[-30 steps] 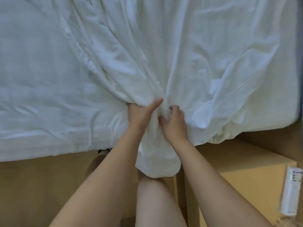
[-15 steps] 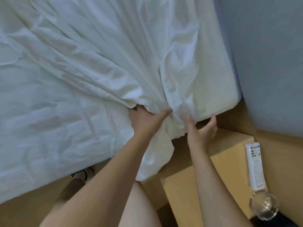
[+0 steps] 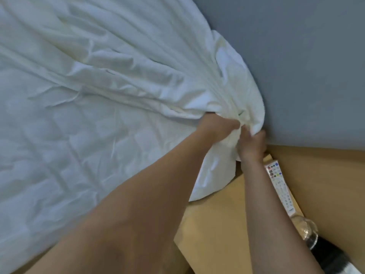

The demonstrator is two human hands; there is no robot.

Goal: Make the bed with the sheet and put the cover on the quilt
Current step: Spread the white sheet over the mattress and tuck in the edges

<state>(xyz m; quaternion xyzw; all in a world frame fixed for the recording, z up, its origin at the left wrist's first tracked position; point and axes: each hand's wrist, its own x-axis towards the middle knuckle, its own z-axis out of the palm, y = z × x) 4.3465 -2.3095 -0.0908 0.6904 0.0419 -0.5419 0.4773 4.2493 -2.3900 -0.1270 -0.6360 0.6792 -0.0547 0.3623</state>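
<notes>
Head view, looking down over both forearms at the bed corner next to the grey-blue wall (image 3: 306, 76).

The white sheet (image 3: 138, 66) is lying across the bed, heavily creased. Its folds are running in long ridges from the upper left and converging on one gathered bunch at the corner. Below and left of those ridges a quilted white mattress surface (image 3: 59, 155) is showing, with a stitched diamond pattern.

Left hand (image 3: 217, 127): fingers are wrapping round the bunch from the left side, knuckles pointing toward the wall. It is grasping the sheet.

Right hand (image 3: 250, 145): it is sitting just beside the left hand and meeting the same bunch from the right. Its fingers are curling over a fold at the sheet's edge, close against the wall. It is also grasping the sheet. Whether the two hands are touching each other, I cannot tell.

A loose tail of the sheet is hanging below the hands, past the mattress edge. Its lower end is overlapping a light wooden bedside table (image 3: 213, 224); contact cannot be judged.

On the table a white remote control (image 3: 279, 186) is lying lengthwise just beside the right forearm, partly hidden by it. A clear glass (image 3: 304, 228) is standing near the remote's lower end. A dark object (image 3: 331, 258) is showing below the glass, too blurred to identify.
</notes>
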